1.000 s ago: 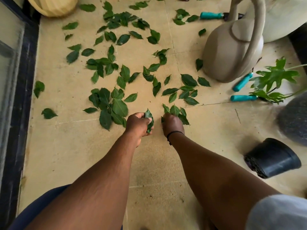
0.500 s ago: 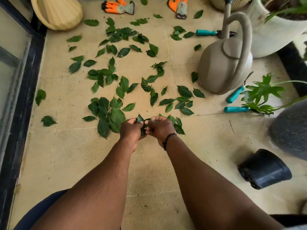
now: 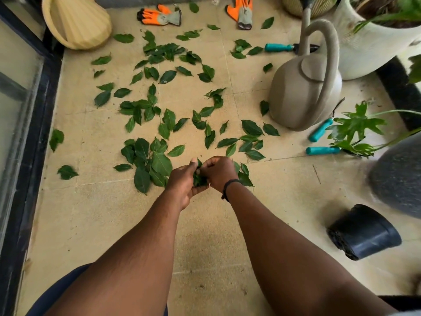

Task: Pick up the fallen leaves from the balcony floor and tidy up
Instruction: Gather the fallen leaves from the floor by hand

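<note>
Centrally, left hand (image 3: 182,181) and right hand (image 3: 219,171) touching, fingers of both curled round a bunch of leaves (image 3: 200,180), loose leaves (image 3: 159,165) scattered over balcony floor (image 3: 91,213)

Head-worn wide-angle view, looking forward and steeply down at the balcony floor (image 3: 95,215).

The single camera sits above the person's forearms, which enter from the bottom edge and reach toward the middle, where the left hand (image 3: 182,181) and right hand (image 3: 219,172) meet close below the lens. The floor fills most of the picture; its far edge, with the orange gloves (image 3: 159,17), lies along the top. A dark door frame (image 3: 34,124) bounds the left edge, and a watering can (image 3: 300,94) stands near the right. Straight lines bow toward the borders.
</note>
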